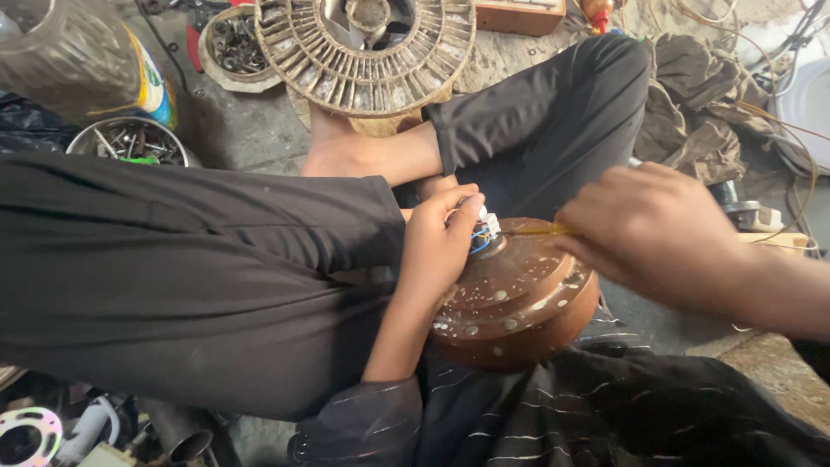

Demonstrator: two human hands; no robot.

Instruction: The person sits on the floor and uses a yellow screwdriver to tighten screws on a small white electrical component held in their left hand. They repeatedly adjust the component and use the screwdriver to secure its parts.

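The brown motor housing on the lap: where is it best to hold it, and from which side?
Probably the brown motor housing is best gripped by its wide stepped rim, from its left side, where the left hand rests. The top carries wires and a white connector, which the right hand works at.

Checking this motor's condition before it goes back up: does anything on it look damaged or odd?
The brown motor housing is flecked with pale spots, like paint or chipped finish. At its hub, blue wires lie exposed beside the left hand. The right hand holds a yellow tool.

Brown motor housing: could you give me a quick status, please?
Left hand at white connector. Right hand pinching yellow wire. Brown motor housing in lap. Nothing blocking.
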